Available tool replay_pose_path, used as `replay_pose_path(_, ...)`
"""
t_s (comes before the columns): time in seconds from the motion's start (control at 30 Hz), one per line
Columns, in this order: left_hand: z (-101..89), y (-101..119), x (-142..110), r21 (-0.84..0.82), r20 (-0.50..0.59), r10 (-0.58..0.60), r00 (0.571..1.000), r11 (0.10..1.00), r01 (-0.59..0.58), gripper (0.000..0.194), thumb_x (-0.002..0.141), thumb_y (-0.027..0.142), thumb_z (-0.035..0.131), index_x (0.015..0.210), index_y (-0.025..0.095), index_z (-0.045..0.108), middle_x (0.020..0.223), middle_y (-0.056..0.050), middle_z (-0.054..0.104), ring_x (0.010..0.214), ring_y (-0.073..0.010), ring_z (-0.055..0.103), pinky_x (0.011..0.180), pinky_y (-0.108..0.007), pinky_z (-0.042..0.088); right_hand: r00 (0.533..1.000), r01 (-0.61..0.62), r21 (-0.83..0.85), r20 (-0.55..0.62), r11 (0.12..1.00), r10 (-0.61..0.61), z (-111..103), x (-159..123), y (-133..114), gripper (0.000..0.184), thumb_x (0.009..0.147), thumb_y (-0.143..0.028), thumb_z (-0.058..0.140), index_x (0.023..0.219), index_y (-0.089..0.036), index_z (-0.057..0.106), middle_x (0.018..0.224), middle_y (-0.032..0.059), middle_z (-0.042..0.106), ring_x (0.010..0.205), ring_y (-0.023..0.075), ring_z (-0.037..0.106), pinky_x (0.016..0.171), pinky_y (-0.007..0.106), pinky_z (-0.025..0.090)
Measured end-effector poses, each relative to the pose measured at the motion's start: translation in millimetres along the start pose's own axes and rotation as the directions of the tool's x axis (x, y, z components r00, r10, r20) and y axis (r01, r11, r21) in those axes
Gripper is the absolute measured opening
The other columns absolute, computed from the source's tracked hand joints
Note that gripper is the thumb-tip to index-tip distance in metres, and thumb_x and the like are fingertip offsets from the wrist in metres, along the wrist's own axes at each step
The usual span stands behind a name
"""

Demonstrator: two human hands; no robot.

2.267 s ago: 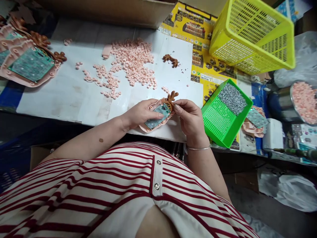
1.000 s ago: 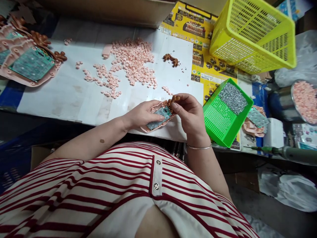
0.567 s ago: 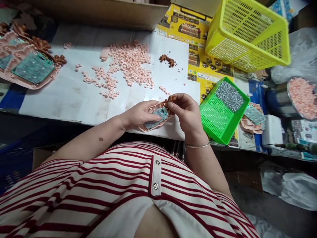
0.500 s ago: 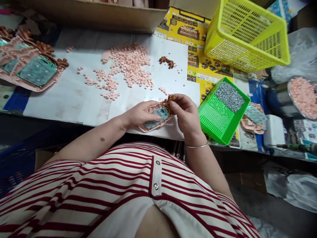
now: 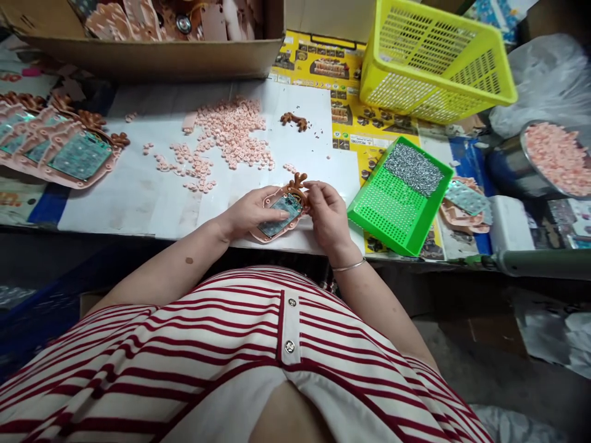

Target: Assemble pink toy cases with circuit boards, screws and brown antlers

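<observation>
My left hand (image 5: 252, 214) holds a pink plastic toy shell (image 5: 262, 236) just above the table's front edge, its thumb lying across the green circuit board (image 5: 287, 205) inside. At the shell's far end a brown antler-shaped piece (image 5: 297, 181) stands out. The bent fingers of my right hand (image 5: 329, 212) are closed at that end, pinching at the antler piece; the fingertips partly hide the contact. Beyond the hands lies another brown antler piece (image 5: 294, 121), near a spread of small pink plastic rings (image 5: 240, 132).
A green basket (image 5: 388, 218) of metal screws (image 5: 413, 170) stands right, a yellow crate (image 5: 438, 80) behind it. A cardboard box (image 5: 152, 58) of pink parts is at the back. More shells with boards (image 5: 76, 154) lie left. A screwdriver-like tool (image 5: 540, 263) and a pink-filled bowl (image 5: 551, 157) are far right.
The view has shifted, showing more of the cardboard box. The antler piece, previously mostly covered by my right fingers, now shows upright at the shell's end; those fingers sit beside it.
</observation>
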State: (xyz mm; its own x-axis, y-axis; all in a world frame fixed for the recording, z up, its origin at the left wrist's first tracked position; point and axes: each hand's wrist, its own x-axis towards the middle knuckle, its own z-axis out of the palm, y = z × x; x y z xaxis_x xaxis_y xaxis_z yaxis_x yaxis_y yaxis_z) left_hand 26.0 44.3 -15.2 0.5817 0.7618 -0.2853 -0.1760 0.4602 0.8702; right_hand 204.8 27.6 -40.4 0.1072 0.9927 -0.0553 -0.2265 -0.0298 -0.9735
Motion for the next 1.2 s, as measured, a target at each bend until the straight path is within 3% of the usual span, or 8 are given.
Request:
replay_pose_path(0.17, -1.1, -0.1, -0.5, -0.002, -0.028, 0.016, 0.999, 1.000, -0.016, 0.060, 0.060, 0.025, 0.091, 0.109, 0.009, 0.061, 0.090, -0.007, 0.075, 0.073, -0.0175, 0.070, 0.070, -0.029, 0.055, 0.993, -0.083, 0.121, -0.075, 0.989, 0.093, -0.9, 2.6, -2.3, 0.065, 0.064, -0.083, 0.071, 0.089, -0.023, 0.068, 0.071, -0.0037, 0.064, 0.059, 0.0077, 0.060, 0.055, 0.022, 0.052)
replay_pose_path(0.27, -2.0, -0.7, 1.0, 0.004, -0.022, 0.023, 1.000, 1.000, -0.023, 0.061, 0.060, 0.027, 0.091, 0.110, 0.009, 0.061, 0.089, -0.007, 0.075, 0.073, -0.0173, 0.070, 0.070, -0.028, 0.055, 0.992, -0.082, 0.095, -0.091, 0.992, 0.090, -1.1, 4.5, -0.1, 0.061, 0.063, -0.079, 0.076, 0.085, -0.023, 0.067, 0.071, -0.0041, 0.065, 0.055, 0.0067, 0.058, 0.053, 0.021, 0.051)
replay_pose_path(0.47, -2.6, -6.5, 3.8, -0.030, -0.003, 0.067, 0.998, 0.997, -0.067, 0.058, 0.057, 0.029, 0.093, 0.104, 0.010, 0.065, 0.091, -0.008, 0.074, 0.078, -0.0163, 0.069, 0.077, -0.029, 0.052, 0.988, -0.018, 0.097, -0.151, 0.995, 0.033, -2.1, 3.0, 5.6, 0.061, 0.074, -0.081, 0.065, 0.083, -0.020, 0.067, 0.069, -0.0026, 0.065, 0.050, 0.0061, 0.057, 0.047, 0.020, 0.049)
replay_pose_path(0.67, -6.1, -12.8, 6.2, -0.075, 0.032, 0.071, 0.997, 0.995, -0.068, 0.049, 0.059, 0.025, 0.092, 0.098, 0.010, 0.067, 0.091, -0.008, 0.074, 0.078, -0.0161, 0.068, 0.080, -0.032, 0.051, 0.990, 0.028, 0.073, -0.142, 0.997, -0.017, -0.2, 0.3, 6.5, 0.061, 0.073, -0.079, 0.067, 0.079, -0.019, 0.068, 0.068, -0.0008, 0.067, 0.048, 0.0081, 0.059, 0.046, 0.022, 0.050)
replay_pose_path(1.0, -5.0, -10.8, 3.3, -0.103, 0.082, 0.091, 0.992, 0.991, -0.082, 0.043, 0.065, 0.027, 0.089, 0.097, 0.009, 0.067, 0.086, -0.009, 0.074, 0.073, -0.0167, 0.069, 0.073, -0.031, 0.052, 0.991, 0.070, -0.005, -0.115, 0.998, -0.070, -0.4, -5.1, 9.7, 0.049, 0.080, -0.071, 0.068, 0.082, -0.022, 0.070, 0.076, -0.0020, 0.071, 0.063, 0.0113, 0.064, 0.057, 0.025, 0.053)
replay_pose_path(1.2, -5.1, -10.3, 3.8, -0.106, 0.075, 0.078, 0.994, 0.992, -0.070, 0.048, 0.063, 0.029, 0.091, 0.099, 0.010, 0.067, 0.088, -0.009, 0.073, 0.074, -0.0173, 0.068, 0.073, -0.032, 0.052, 0.990, 0.055, 0.047, -0.130, 0.997, -0.048, 1.8, -3.6, 7.0, 0.061, 0.074, -0.080, 0.065, 0.078, -0.020, 0.068, 0.069, -0.0013, 0.069, 0.051, 0.0103, 0.061, 0.045, 0.024, 0.050)
